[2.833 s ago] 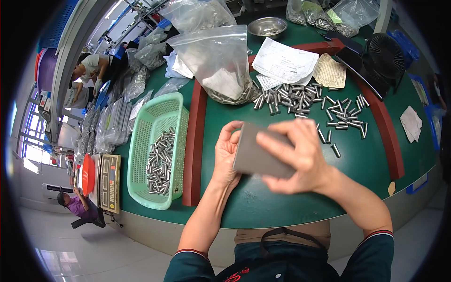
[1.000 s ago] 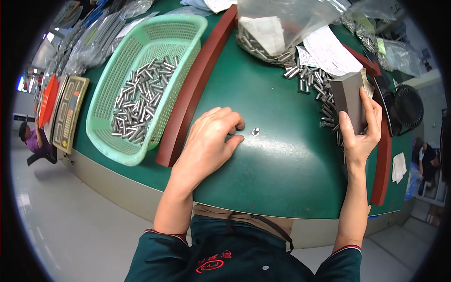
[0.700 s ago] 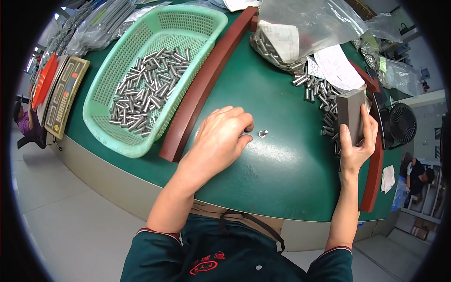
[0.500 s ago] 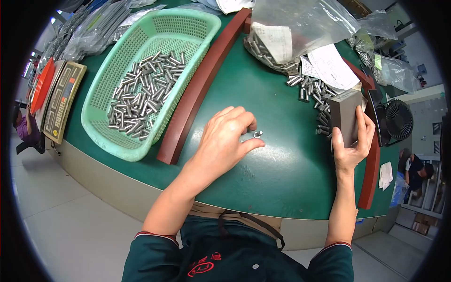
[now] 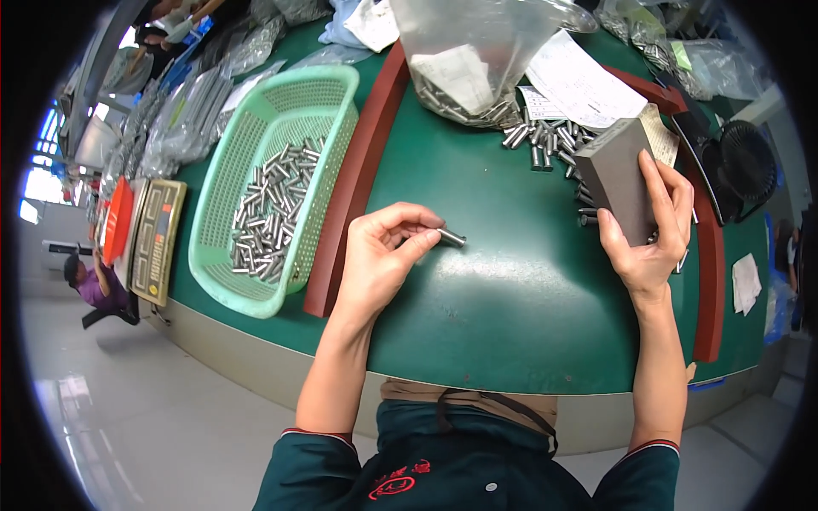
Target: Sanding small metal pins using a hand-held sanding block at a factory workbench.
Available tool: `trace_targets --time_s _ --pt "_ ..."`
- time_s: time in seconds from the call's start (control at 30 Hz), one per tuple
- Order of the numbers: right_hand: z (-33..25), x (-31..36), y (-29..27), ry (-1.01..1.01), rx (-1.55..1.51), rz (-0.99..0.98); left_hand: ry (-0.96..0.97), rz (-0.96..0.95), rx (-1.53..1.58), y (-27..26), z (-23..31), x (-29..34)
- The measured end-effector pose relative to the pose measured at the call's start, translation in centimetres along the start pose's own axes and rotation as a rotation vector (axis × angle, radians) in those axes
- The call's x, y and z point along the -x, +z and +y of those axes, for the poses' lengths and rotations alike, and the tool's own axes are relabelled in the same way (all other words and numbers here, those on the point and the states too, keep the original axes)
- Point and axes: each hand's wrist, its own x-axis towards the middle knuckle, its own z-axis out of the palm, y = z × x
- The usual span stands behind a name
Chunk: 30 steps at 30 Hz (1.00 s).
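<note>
Green counter (image 5: 511, 336). Red bar (image 5: 364, 170) between green basket (image 5: 294, 89) and left hand (image 5: 382, 255). Basket holds many metal pins (image 5: 277, 204). Right of basket: clear bag (image 5: 477, 38), paper (image 5: 456, 72) and pins inside. Well right of basket: dark block (image 5: 622, 183), partly hiding loose pile (image 5: 550, 140); right hand (image 5: 652, 255) clasps it, fingers spread wide. Nearer right of basket: single pin (image 5: 454, 238), pinched by left fingers.

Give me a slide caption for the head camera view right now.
Left hand pinches a metal pin and right hand grips a grey-brown block over a green table.
</note>
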Motion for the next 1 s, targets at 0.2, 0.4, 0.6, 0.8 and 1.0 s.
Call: trace_targets --time_s 0.2,0.4,0.6,0.8,1.0 --pt "0.0 0.0 0.1 -0.008 0.009 0.009 -0.068 -0.004 0.093 0.1 -0.1 0.0" --pt "0.3 -0.9 -1.0 -0.031 0.052 0.050 0.019 0.034 0.012 0.5 1.1 0.1" --pt "5.3 -2.3 -4.9 0.212 -0.023 0.578 0.660 0.403 -0.816 -1.1 5.3 5.0" --pt "7.3 -2.4 -7.5 0.277 -0.177 0.831 0.528 0.561 -1.195 -9.1 5.3 5.0" --pt "6.7 -2.8 -7.4 0.324 -0.221 0.860 0.619 0.456 -1.099 -4.5 6.2 4.2"
